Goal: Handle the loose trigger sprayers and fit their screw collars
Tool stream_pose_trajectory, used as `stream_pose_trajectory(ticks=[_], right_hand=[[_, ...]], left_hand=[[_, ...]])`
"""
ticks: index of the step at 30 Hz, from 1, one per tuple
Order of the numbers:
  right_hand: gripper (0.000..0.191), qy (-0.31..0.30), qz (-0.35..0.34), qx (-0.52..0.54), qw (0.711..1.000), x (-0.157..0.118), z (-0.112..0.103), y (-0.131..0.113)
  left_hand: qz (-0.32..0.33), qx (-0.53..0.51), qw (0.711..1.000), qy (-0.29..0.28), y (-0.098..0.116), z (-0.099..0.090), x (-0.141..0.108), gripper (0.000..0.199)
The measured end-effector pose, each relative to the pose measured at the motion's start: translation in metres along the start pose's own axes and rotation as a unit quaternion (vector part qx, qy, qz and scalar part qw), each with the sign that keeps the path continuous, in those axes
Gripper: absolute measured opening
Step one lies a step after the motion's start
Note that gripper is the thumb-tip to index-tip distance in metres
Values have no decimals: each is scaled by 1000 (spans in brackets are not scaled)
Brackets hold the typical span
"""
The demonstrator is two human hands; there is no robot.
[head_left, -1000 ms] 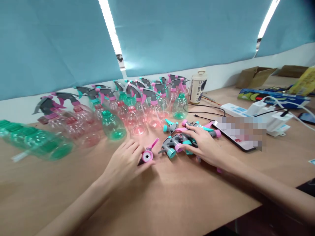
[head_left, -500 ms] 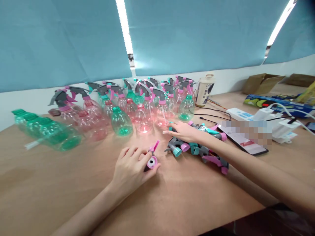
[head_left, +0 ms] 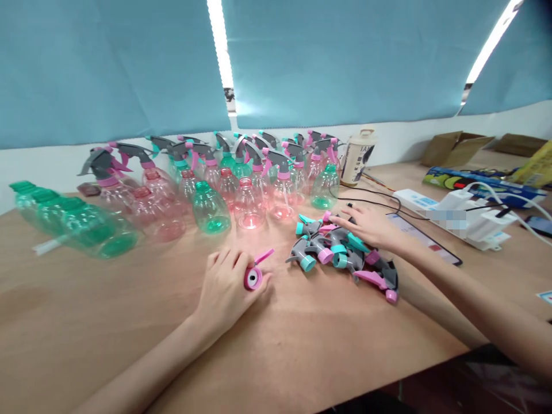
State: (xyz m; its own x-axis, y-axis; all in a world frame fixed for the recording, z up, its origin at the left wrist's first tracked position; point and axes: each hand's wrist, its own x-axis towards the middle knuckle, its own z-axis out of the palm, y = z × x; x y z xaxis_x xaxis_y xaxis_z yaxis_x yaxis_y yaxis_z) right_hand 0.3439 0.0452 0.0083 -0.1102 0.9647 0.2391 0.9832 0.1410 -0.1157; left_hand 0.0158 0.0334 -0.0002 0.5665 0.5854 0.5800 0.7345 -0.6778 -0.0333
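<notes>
My left hand (head_left: 227, 280) is wrapped round a spray head (head_left: 253, 278) with a pink collar and pink trigger; the collar's opening faces me. To its right lies a pile of loose spray heads (head_left: 321, 247) in grey with pink or turquoise parts. Over the back right of that pile is my right hand (head_left: 366, 224), fingers stretched out and apart, with nothing seen in it. Behind my hands stand an uncapped clear pink bottle (head_left: 249, 204) and an uncapped green bottle (head_left: 210, 208).
Several bottles with spray heads (head_left: 282, 184) stand at the back. Green bottles (head_left: 86, 227) lie on the left beside a pale tube (head_left: 54, 241). A cup (head_left: 357, 158), a phone (head_left: 435, 244), a power strip (head_left: 457, 213) with cables and a cardboard box (head_left: 455, 148) are on the right.
My right hand has moved right, from the pile's left end to its back right. My left hand keeps the spray head and appears slightly further left; the view has shifted a little.
</notes>
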Motion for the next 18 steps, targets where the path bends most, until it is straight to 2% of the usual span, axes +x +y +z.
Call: stream_pose_trajectory(ticks=[3, 6, 9, 12, 15, 18], right_hand=[[65, -22, 45, 10, 999, -7, 10, 1], [67, -38, 55, 29, 997, -6, 18, -7], [69, -44, 43, 45, 997, -2, 17, -15], [75, -32, 40, 46, 998, 2, 12, -24], [74, -22, 6, 50, 998, 7, 9, -38], [72, -44, -54, 34, 997, 14, 12, -52]], left_hand=[[-7, -18, 997, -75, 5, 4, -2, 26], [-67, -43, 988, -135, 11, 7, -1, 33], [-129, -51, 974, -178, 17, 6, 6, 43], [-144, -69, 966, -204, 18, 3, 16, 50], [-129, -105, 958, -234, 15, -3, 24, 44], [-123, -140, 949, -255, 10, -10, 26, 31]])
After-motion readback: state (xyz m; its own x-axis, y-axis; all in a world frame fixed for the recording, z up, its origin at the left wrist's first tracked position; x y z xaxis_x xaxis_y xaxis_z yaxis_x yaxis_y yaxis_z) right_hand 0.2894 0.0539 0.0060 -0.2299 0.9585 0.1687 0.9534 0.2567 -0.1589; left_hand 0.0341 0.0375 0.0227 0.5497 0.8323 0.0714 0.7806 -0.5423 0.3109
